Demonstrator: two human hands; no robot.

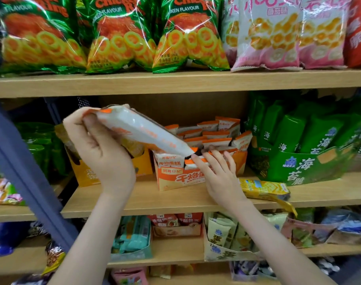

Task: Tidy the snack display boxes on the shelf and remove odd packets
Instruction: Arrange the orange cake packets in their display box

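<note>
Two bare hands are seen, the left hand (pixel 107 161) at the left of the view and the right hand (pixel 218 177) nearer the middle, each joined to a forearm that is shown as far as the near edge. The left forearm (pixel 93 233) and the right forearm (pixel 274 241) are uncovered along all their visible length. Short, plain fingernails can be made out on the left thumb (pixel 91 122) and the right fingers (pixel 200 163).
</note>
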